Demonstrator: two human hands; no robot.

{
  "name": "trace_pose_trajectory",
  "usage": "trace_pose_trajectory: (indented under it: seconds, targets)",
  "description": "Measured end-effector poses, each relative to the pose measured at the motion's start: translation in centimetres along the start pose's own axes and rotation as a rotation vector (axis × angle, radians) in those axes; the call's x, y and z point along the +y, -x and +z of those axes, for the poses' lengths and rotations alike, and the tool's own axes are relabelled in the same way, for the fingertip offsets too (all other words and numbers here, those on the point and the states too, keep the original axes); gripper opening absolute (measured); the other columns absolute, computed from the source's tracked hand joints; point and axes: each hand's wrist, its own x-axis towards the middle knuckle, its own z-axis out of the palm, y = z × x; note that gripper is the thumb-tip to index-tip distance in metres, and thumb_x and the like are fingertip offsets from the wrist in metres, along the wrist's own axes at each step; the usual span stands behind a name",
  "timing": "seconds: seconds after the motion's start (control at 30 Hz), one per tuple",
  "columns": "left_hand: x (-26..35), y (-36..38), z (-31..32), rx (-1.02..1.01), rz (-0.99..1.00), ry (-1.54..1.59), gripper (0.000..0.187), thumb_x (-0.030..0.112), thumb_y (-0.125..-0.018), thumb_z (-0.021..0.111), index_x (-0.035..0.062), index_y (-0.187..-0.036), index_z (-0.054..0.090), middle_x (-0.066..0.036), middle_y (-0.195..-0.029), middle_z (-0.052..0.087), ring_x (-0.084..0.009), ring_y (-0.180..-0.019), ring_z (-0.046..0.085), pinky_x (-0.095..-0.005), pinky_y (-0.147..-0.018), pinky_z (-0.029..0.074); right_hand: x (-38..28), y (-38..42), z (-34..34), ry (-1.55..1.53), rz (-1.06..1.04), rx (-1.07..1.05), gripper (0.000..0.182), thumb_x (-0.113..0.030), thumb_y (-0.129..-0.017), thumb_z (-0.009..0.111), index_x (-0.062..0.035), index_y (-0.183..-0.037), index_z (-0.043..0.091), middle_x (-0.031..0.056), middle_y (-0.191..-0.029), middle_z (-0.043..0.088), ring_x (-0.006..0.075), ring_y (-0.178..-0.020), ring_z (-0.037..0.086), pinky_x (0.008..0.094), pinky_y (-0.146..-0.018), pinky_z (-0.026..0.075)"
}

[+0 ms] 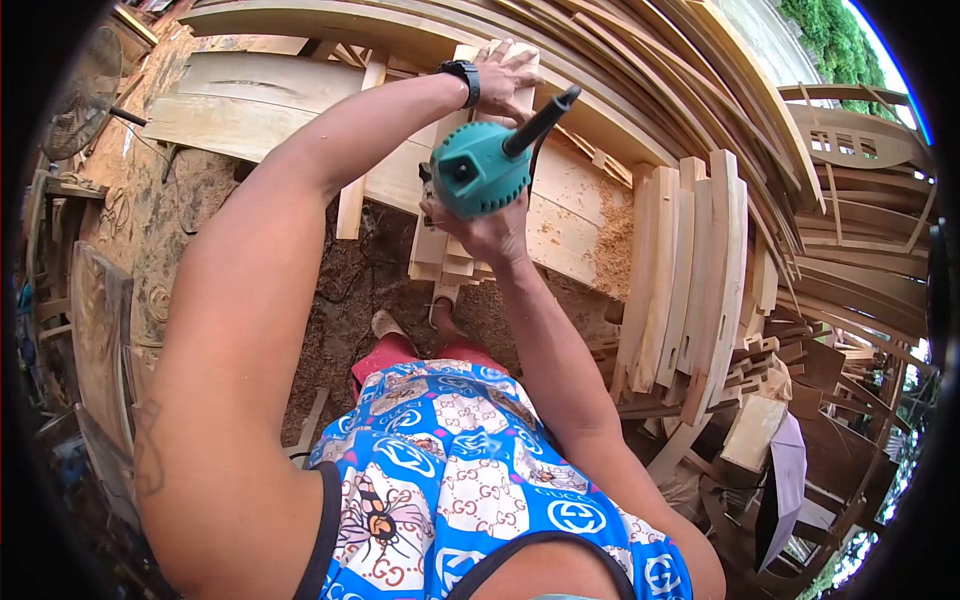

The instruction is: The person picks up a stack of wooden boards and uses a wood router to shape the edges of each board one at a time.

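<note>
In the head view my right hand (490, 232) is wrapped round the lower body of a teal router (480, 165). Its vented motor cap faces up at me, and a black cord sleeve sticks out toward the upper right. The base and bit are hidden beneath the motor and my fingers. My left hand (505, 80), below a black wristwatch (461, 82), lies with spread fingers on the far end of a pale wooden piece (462, 55). Several narrow wooden pieces (440, 255) show under the router, with their near ends toward me.
Wide pale boards (260, 95) lie crosswise under the work, with wood shavings (615, 235) on the right. Long curved boards (640, 70) are stacked along the far side. Shaped wooden posts (700, 270) stand at the right. A fan (85, 95) is at the far left.
</note>
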Motion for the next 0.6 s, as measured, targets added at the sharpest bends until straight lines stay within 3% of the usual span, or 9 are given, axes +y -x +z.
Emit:
trace_pose_trajectory:
  seconds: [0.1, 0.17, 0.2, 0.3, 0.37, 0.43, 0.5, 0.57, 0.6]
  targets:
    - [0.3, 0.0, -0.2, -0.017, -0.016, 0.008, 0.104, 0.091, -0.068, 0.058, 0.0319, -0.153, 0.044, -0.014, -0.169, 0.016, -0.0513, -0.152, 0.007, -0.0681, -0.120, 0.010, -1.8, 2.0, 0.4, -0.099, 0.029, 0.037, 0.048, -0.023, -0.069, 0.087, -0.0061, -0.110, 0.068, 0.0100, -0.106, 0.072, 0.0264, -0.094, 0.071, 0.0379, -0.087, 0.056]
    - [0.4, 0.2, -0.3, -0.009, -0.015, 0.015, 0.102, 0.090, -0.070, 0.058, 0.0323, -0.153, 0.044, -0.014, -0.169, 0.016, -0.0508, -0.153, 0.006, -0.0677, -0.120, 0.009, -3.4, 3.5, 0.5, -0.263, 0.216, 0.040, 0.050, -0.019, -0.068, 0.088, -0.0045, -0.111, 0.067, 0.0095, -0.109, 0.073, 0.0230, -0.096, 0.071, 0.0361, -0.089, 0.056]
    - [0.4, 0.3, -0.3, -0.015, -0.013, 0.026, 0.101, 0.090, -0.070, 0.057, 0.0322, -0.153, 0.043, -0.014, -0.169, 0.016, -0.0507, -0.153, 0.006, -0.0676, -0.120, 0.009, -4.2, 4.0, 0.5, -0.261, 0.174, 0.054, 0.054, -0.015, -0.067, 0.088, -0.0032, -0.114, 0.065, 0.0096, -0.109, 0.073, 0.0212, -0.098, 0.071, 0.0353, -0.090, 0.056]
    - [0.6, 0.5, -1.1, -0.059, -0.027, 0.025, 0.106, 0.090, -0.070, 0.056, 0.0307, -0.156, 0.039, -0.014, -0.170, 0.014, -0.0488, -0.154, 0.005, -0.0664, -0.121, 0.009, -4.5, 6.2, 0.4, -0.198, 0.181, -0.057, 0.057, -0.013, -0.067, 0.088, -0.0035, -0.117, 0.064, 0.0100, -0.110, 0.073, 0.0207, -0.098, 0.071, 0.0357, -0.091, 0.056]
    - [0.6, 0.6, -1.3, -0.065, -0.033, 0.029, 0.107, 0.090, -0.070, 0.057, 0.0305, -0.157, 0.038, -0.014, -0.170, 0.012, -0.0472, -0.154, 0.004, -0.0654, -0.121, 0.008, -5.4, 8.2, 0.4, -0.307, 0.222, -0.016, 0.055, -0.014, -0.067, 0.088, -0.0035, -0.115, 0.064, 0.0085, -0.106, 0.073, 0.0199, -0.097, 0.071, 0.0356, -0.091, 0.056]
    - [0.7, 0.6, -1.5, -0.075, -0.041, 0.037, 0.109, 0.089, -0.070, 0.059, 0.0295, -0.159, 0.034, -0.015, -0.170, 0.011, -0.0460, -0.155, 0.004, -0.0629, -0.123, 0.009, -5.5, 10.4, 0.0, -0.355, 0.310, 0.025, 0.059, -0.010, -0.068, 0.089, -0.0056, -0.118, 0.059, 0.0077, -0.113, 0.067, 0.0198, -0.105, 0.066, 0.0385, -0.093, 0.055]
    - [1.5, 1.3, -1.6, -0.010, -0.089, 0.102, 0.111, 0.084, -0.073, 0.064, 0.0268, -0.161, 0.027, -0.016, -0.170, 0.010, -0.0472, -0.154, 0.007, -0.0630, -0.122, 0.014, -5.9, 11.5, -0.9, -0.470, 0.278, 0.123, 0.059, -0.007, -0.069, 0.088, -0.0061, -0.120, 0.058, 0.0084, -0.117, 0.065, 0.0203, -0.108, 0.064, 0.0390, -0.095, 0.054]
    - [3.1, 2.3, -1.7, 0.044, -0.249, 0.165, 0.114, 0.078, -0.076, 0.067, 0.0207, -0.163, 0.020, -0.020, -0.169, 0.008, -0.0482, -0.153, 0.011, -0.0635, -0.121, 0.018, -6.8, 12.5, -2.4, -0.588, 0.247, 0.233, 0.059, -0.005, -0.069, 0.087, -0.0067, -0.121, 0.058, 0.0091, -0.121, 0.062, 0.0208, -0.111, 0.061, 0.0396, -0.097, 0.053]
    - [4.6, 3.5, -2.2, 0.066, -0.390, 0.197, 0.116, 0.074, -0.078, 0.068, 0.0135, -0.163, 0.017, -0.027, -0.166, 0.013, -0.0491, -0.151, 0.020, -0.0629, -0.119, 0.023, -7.5, 12.6, -3.7, -0.560, 0.275, 0.300, 0.057, -0.004, -0.070, 0.086, -0.0065, -0.120, 0.058, 0.0091, -0.121, 0.061, 0.0209, -0.112, 0.060, 0.0395, -0.098, 0.051]
